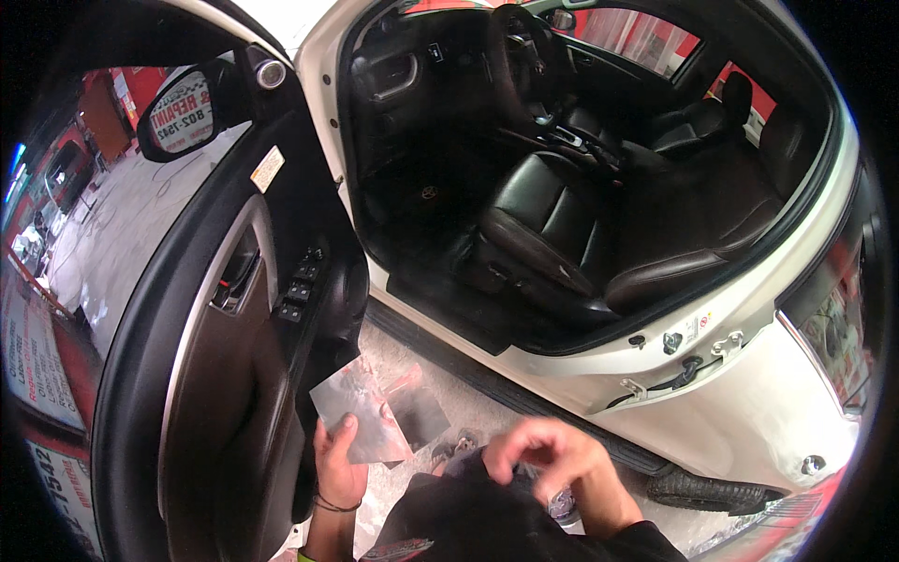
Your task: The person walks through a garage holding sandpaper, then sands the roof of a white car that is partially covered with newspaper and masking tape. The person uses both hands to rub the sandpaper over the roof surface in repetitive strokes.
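In my left hand (339, 468) are flat, glossy, silvery sheets (361, 412) with pinkish reflections, held beside the car's open front door (220, 412) with its dark trim. My right hand (548, 464) is to the right, over my dark clothing (440, 515), its fingers curved and apart with nothing visible in them. Part of an unclear shiny object (562, 506) shows just below it.
The door's window switches (300, 286) and mirror (183, 117) are at left. Ahead are the white car's doorway, black running board (431, 351), dark leather seat (543, 215) and steering wheel (510, 66). An open white rear door (749, 412) stands at right.
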A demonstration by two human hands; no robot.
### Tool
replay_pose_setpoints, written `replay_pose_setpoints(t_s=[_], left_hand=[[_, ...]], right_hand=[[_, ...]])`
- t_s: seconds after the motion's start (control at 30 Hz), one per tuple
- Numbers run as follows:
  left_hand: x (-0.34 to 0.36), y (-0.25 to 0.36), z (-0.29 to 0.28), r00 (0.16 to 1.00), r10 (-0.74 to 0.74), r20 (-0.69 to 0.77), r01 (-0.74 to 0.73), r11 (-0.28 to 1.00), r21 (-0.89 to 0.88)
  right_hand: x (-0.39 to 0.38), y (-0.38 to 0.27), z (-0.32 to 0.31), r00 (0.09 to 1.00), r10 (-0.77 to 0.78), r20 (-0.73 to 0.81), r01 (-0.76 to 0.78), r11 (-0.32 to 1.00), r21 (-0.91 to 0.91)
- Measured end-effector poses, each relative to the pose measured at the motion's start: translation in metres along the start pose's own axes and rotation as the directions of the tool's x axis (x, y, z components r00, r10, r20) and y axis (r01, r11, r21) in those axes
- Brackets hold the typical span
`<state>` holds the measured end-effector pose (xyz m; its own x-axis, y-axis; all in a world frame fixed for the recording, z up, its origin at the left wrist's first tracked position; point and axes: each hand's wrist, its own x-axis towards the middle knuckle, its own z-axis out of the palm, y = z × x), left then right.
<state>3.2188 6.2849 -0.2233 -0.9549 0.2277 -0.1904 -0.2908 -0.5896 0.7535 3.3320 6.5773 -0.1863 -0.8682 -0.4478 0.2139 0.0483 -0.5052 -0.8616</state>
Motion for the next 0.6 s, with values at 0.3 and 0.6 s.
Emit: replay_pose_setpoints(t_s=[0.3, 0.6], left_hand=[[-0.001, 0.000, -0.009, 0.989, -0.127, 0.080, 0.123, 0.991, 0.053], [-0.011, 0.010, 0.033, 0.955, -0.216, 0.203, 0.200, 0.975, 0.099]], right_hand=[[0.040, -0.061, 0.085, 0.893, -0.217, 0.394, 0.359, 0.871, -0.334], [-0.083, -0.150, 0.127, 0.948, -0.307, -0.088, -0.254, -0.555, -0.792]])
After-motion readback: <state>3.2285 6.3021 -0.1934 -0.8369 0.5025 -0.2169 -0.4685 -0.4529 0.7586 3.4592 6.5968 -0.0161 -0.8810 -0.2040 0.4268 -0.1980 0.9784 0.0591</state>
